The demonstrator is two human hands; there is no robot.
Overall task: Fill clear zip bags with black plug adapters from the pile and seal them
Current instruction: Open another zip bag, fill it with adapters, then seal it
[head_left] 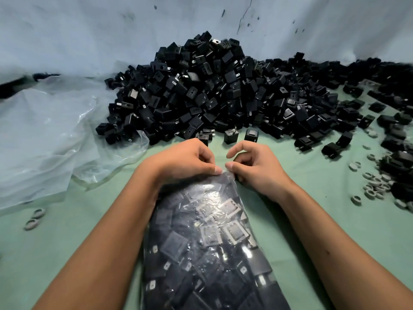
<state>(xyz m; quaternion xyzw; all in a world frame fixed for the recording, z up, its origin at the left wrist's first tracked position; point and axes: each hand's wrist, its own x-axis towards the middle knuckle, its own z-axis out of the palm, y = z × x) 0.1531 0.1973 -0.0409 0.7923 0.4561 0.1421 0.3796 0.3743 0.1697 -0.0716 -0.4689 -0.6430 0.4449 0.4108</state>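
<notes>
A clear zip bag [207,242] packed full of black plug adapters lies on the green cloth between my forearms, its mouth pointing away from me. My left hand [185,159] pinches the bag's top edge from the left with curled fingers. My right hand [252,162] pinches the same edge from the right, thumb tips nearly touching. Just beyond my hands a large pile of black plug adapters [212,90] rises against the wall. Three loose adapters [230,135] stand at the pile's near foot.
Crumpled clear plastic sheeting [51,139] lies at the left. Several small grey rings [375,186] are scattered at the right, two more rings [34,218] at the left. More adapters spread along the right edge. A pale wall [89,30] stands behind the pile.
</notes>
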